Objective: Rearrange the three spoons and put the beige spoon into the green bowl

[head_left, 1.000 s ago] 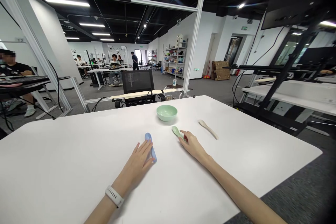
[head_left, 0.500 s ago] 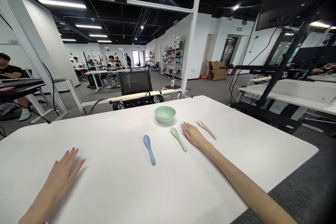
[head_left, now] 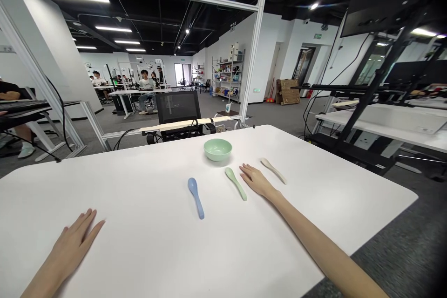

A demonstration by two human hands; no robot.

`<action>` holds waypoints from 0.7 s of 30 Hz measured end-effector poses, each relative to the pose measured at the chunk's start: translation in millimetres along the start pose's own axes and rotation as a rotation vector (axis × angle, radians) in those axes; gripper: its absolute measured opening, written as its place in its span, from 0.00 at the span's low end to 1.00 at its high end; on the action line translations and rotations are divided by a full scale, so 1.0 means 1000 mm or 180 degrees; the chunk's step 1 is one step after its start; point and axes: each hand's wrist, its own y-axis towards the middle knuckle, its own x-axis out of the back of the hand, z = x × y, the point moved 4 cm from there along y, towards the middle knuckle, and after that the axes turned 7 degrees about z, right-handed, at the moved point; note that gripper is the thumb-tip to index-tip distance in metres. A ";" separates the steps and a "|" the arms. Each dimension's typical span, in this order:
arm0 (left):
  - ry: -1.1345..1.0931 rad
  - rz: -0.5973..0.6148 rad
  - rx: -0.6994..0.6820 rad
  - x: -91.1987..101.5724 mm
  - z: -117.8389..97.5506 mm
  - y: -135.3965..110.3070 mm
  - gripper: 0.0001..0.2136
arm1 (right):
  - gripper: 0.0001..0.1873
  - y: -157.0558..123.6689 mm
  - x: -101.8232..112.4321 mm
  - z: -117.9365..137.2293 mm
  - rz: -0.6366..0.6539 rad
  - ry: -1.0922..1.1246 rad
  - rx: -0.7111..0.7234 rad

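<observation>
My right hand [head_left: 256,180] lies palm down on the white table, fingers stretched out, holding nothing. Just left of it is a green spoon [head_left: 236,183], and to its right a beige spoon [head_left: 274,170]. Beyond the fingertips, a light green bowl [head_left: 218,150] stands upright near the far edge; its visible inside holds nothing. A blue spoon [head_left: 196,198] lies farther left, its handle toward me. Over at the table's left side, my left hand [head_left: 74,244] rests palm down with the thumb apart from the fingers, touching no object but the table.
The white table [head_left: 139,251] has a metal frame [head_left: 253,56] along its far side. Behind it stands a black office chair [head_left: 179,108]. A monitor stand [head_left: 366,84] and another desk are at the right. Several people sit at desks in the background.
My left hand has shifted slightly toward me and to the left. The view has moved a little; the bowl, spoons and right hand keep about the same places on the table.
</observation>
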 end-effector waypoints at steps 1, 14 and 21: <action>-0.0002 -0.0001 0.0003 0.000 0.000 0.000 0.38 | 0.26 0.000 0.000 0.000 0.0002 0.0004 -0.0013; 0.0102 0.0136 0.0021 -0.007 0.008 0.003 0.37 | 0.22 -0.008 0.041 -0.028 -0.0589 -0.0579 -0.0743; 0.0103 0.0212 0.0017 -0.006 0.002 0.002 0.39 | 0.15 -0.028 0.055 -0.083 -0.0540 -0.0626 -0.1863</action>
